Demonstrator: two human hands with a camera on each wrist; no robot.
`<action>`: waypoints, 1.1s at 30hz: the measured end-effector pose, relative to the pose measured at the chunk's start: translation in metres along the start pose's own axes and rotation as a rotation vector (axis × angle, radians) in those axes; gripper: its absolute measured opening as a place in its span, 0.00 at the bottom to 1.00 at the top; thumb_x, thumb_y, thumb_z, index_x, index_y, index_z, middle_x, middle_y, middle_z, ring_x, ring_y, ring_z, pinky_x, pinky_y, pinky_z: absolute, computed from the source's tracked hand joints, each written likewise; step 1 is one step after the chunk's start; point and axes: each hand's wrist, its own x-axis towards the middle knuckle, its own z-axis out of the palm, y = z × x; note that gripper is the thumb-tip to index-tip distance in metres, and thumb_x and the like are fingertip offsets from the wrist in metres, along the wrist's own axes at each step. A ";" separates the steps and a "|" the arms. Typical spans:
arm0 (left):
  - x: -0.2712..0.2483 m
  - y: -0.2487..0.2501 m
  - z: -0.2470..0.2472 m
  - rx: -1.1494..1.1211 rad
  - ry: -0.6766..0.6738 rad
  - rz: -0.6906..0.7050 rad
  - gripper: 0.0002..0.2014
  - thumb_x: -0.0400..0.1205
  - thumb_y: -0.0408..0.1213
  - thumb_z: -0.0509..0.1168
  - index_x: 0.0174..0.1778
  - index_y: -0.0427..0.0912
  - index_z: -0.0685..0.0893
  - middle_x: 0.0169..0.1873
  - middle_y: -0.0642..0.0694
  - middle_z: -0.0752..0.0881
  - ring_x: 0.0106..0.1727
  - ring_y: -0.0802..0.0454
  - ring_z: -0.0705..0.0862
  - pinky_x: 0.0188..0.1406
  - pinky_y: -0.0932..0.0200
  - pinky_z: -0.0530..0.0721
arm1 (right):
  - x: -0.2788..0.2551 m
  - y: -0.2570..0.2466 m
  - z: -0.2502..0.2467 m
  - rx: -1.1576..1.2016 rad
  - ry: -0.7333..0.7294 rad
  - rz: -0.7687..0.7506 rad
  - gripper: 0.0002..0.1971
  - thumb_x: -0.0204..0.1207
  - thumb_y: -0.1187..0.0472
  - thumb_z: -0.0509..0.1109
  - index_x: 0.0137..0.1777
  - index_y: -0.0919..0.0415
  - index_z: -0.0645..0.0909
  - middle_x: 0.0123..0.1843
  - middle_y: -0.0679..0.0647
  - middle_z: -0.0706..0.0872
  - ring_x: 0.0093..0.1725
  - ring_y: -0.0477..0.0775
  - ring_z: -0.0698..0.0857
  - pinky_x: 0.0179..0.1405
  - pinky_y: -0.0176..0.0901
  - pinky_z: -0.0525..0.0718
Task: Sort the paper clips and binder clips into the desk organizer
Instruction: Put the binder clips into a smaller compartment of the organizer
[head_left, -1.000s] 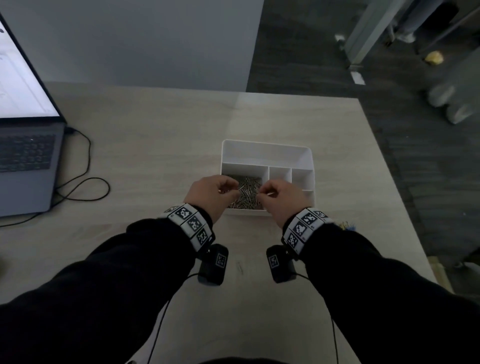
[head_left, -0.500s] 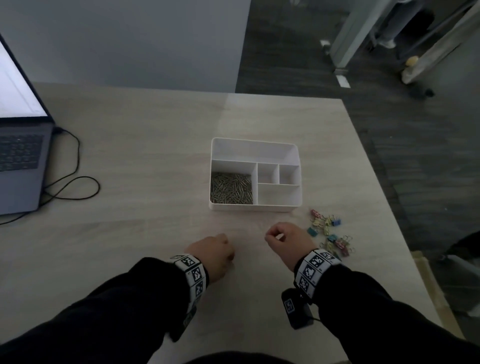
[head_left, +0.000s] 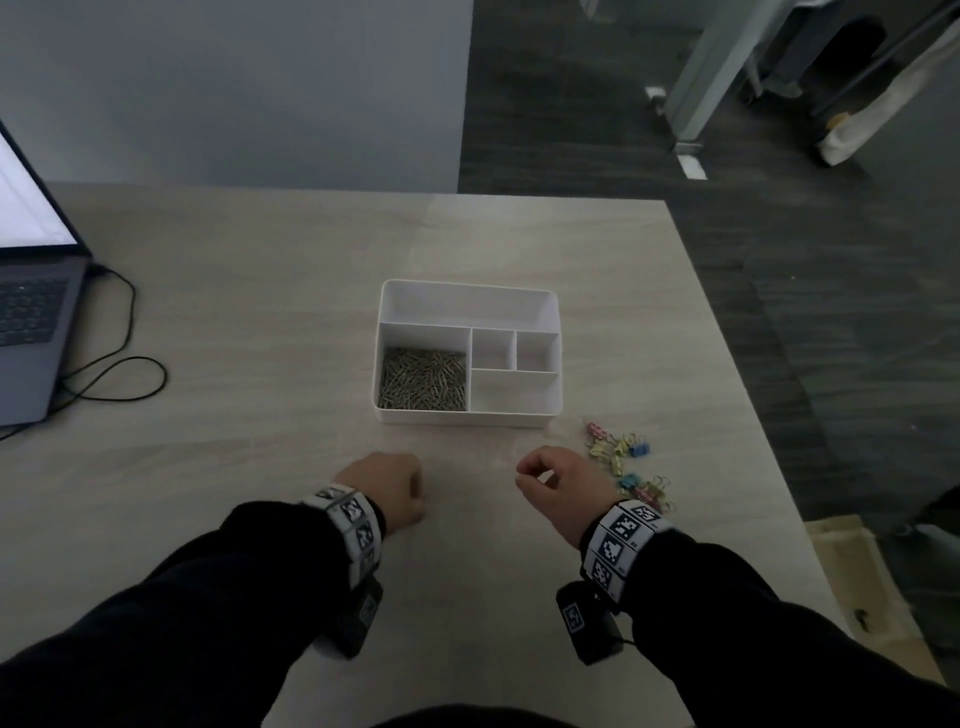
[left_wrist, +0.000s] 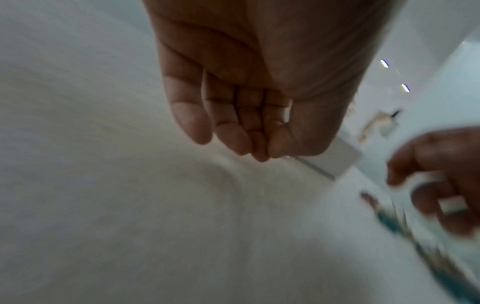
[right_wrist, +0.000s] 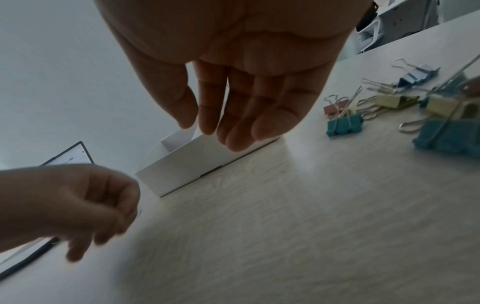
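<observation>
The white desk organizer (head_left: 467, 288) stands mid-table, and its large left compartment holds a heap of metal paper clips (head_left: 422, 382). The other compartments look empty. Several coloured binder clips (head_left: 621, 452) lie loose on the table to the organizer's front right. My left hand (head_left: 387, 488) hovers in front of the organizer with loosely curled fingers (left_wrist: 233, 127) and holds nothing. Just left of the binder clips (right_wrist: 345, 123) is my right hand (head_left: 550, 480), its relaxed fingers (right_wrist: 233, 115) empty.
An open laptop (head_left: 31, 332) sits at the far left, with a black cable (head_left: 119, 364) looping beside it. The table's right edge (head_left: 753, 415) runs close past the binder clips. Dark floor lies beyond.
Both hands have pulled back from over the paper clip compartment to the table in front of the organizer. In the last half second they barely moved.
</observation>
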 end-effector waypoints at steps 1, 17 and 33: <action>0.004 0.002 -0.006 -0.106 0.073 -0.025 0.07 0.69 0.46 0.70 0.35 0.52 0.78 0.43 0.47 0.88 0.48 0.45 0.85 0.46 0.58 0.81 | 0.001 0.004 -0.005 0.011 -0.001 -0.001 0.03 0.75 0.53 0.71 0.46 0.49 0.85 0.45 0.43 0.85 0.35 0.38 0.81 0.37 0.29 0.76; 0.027 0.106 -0.017 -0.485 0.382 -0.001 0.03 0.75 0.41 0.72 0.43 0.53 0.87 0.38 0.54 0.87 0.36 0.60 0.82 0.45 0.59 0.82 | 0.018 0.115 -0.099 -0.093 0.053 0.033 0.03 0.75 0.54 0.70 0.46 0.50 0.82 0.48 0.50 0.82 0.47 0.51 0.82 0.47 0.39 0.75; 0.077 0.223 0.049 0.187 -0.052 0.162 0.58 0.51 0.71 0.71 0.76 0.58 0.54 0.69 0.45 0.62 0.67 0.38 0.72 0.66 0.39 0.78 | -0.013 0.146 -0.079 -0.261 -0.208 -0.023 0.41 0.62 0.36 0.75 0.74 0.41 0.62 0.64 0.53 0.65 0.51 0.62 0.85 0.57 0.53 0.85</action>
